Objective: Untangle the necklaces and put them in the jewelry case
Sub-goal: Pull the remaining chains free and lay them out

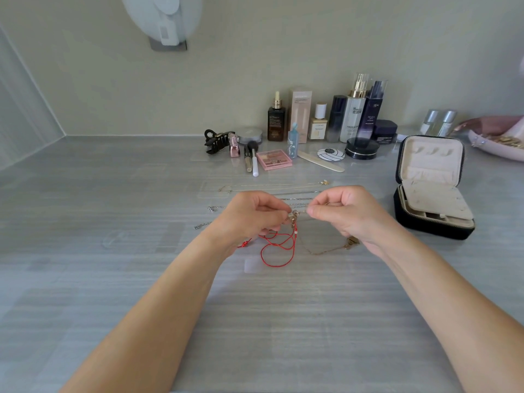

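My left hand [255,215] and my right hand [346,214] are held close together above the grey table, each pinching part of a tangle. A red cord necklace [279,248] with a small gold charm [293,218] hangs from my left fingers and loops onto the table. A thin gold chain [326,251] runs from my right fingers down under that hand. Several straightened chains [272,188] lie in rows just beyond my hands. The black jewelry case [431,188] stands open at the right, its beige lining showing.
Cosmetic bottles [354,114], a pink palette [274,159], brushes, a black hair claw [218,140] and a nail file line the back of the table. A pink dish [499,143] with jewelry sits far right. A white wall fixture [164,21] hangs above.
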